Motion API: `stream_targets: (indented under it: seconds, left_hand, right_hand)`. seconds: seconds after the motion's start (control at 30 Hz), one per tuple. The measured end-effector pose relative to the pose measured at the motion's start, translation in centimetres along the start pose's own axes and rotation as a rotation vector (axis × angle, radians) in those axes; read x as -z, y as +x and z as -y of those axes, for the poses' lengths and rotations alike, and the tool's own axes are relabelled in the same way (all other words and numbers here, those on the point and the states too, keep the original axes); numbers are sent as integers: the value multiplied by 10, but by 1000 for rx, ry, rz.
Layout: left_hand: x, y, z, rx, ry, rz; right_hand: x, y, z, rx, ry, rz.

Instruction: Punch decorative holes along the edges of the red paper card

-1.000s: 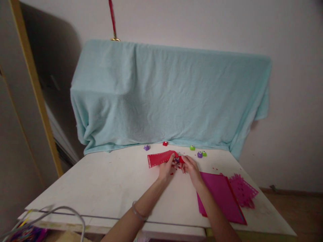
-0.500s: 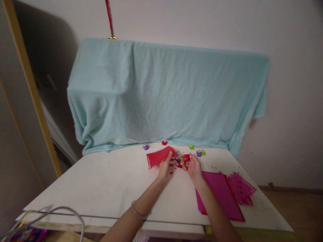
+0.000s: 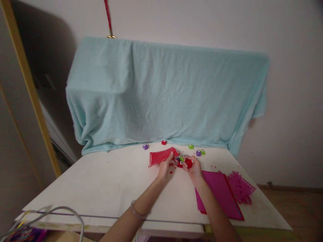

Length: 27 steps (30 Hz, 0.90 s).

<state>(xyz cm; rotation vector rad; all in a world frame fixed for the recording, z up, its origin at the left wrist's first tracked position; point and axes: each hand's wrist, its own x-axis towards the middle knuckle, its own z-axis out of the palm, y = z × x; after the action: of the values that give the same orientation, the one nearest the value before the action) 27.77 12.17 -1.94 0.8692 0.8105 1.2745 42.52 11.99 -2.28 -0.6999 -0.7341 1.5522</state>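
Note:
My left hand (image 3: 166, 165) is closed on a sheet of red paper (image 3: 161, 157) with a row of small holes punched along its edges, thumb on top. Close to its right, my right hand (image 3: 193, 168) has its fingers wrapped round a small red paper punch (image 3: 188, 163), apart from the sheet. Between the hands sit more small punches with round white tops: a red punch (image 3: 180, 164) and a green punch (image 3: 181, 157), with purple ones partly hidden by the fingers.
Behind the hands stand a purple punch (image 3: 145, 146), another red punch (image 3: 164, 142) and green ones (image 3: 191, 146). Magenta paper (image 3: 222, 195) lies under my right forearm, beside a punched pink sheet (image 3: 241, 188). A light blue cloth (image 3: 171, 94) hangs at the table's back edge.
The red punch in my right hand has been turned and lowered slightly, its round red side now showing. The red sheet has tilted a little in my left hand.

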Motion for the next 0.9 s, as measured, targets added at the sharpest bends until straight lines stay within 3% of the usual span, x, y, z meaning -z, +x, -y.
stream_targets:
  seconds: [0.3,0.77,0.9]
  left_hand:
    - [-6,-8,-7,4,42,-18]
    - [-6,-10,-7,-47,115,-2]
    - [-6,-8,-4,-50,98,-1]
  right_hand:
    - [4,2,-3,-53,64,99]
    - [-10,-6,4,-41,-76,69]
    - [-12,-13,7,-46,-3,93]
